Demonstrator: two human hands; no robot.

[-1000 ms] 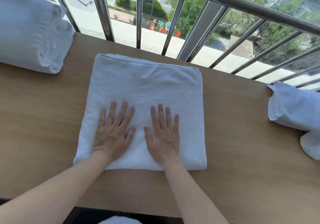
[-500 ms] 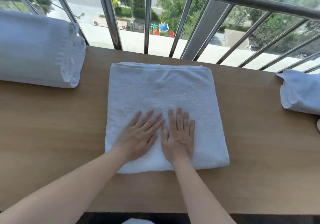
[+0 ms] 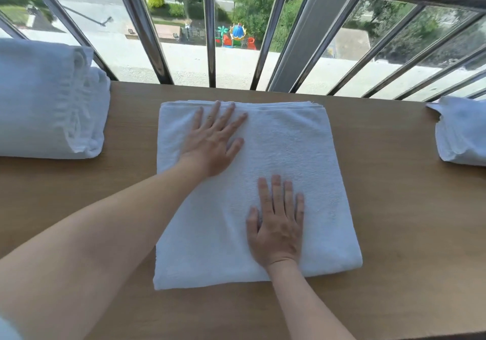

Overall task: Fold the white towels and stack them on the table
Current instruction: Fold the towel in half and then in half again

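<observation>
Centre towel folded, not yet on the stack

The folded white towel [image 3: 302, 150] lies square in the middle of the counter [image 3: 407, 221]. The left hand [image 3: 213, 142] and right hand [image 3: 278, 229] press flat on it, fingers straight, gripping nothing. The pile of folded towels [image 3: 47, 103] waits at the left, and a rumpled towel [image 3: 462, 134] at the right likely needs folding.

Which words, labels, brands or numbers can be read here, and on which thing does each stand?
No text can be read.
On the folded towel, the towel stack at the left and the towel at the right: plain white, no tag or print showing.
On the table: no writing.
The playground beyond the railing: too small and blurred for any sign.
</observation>
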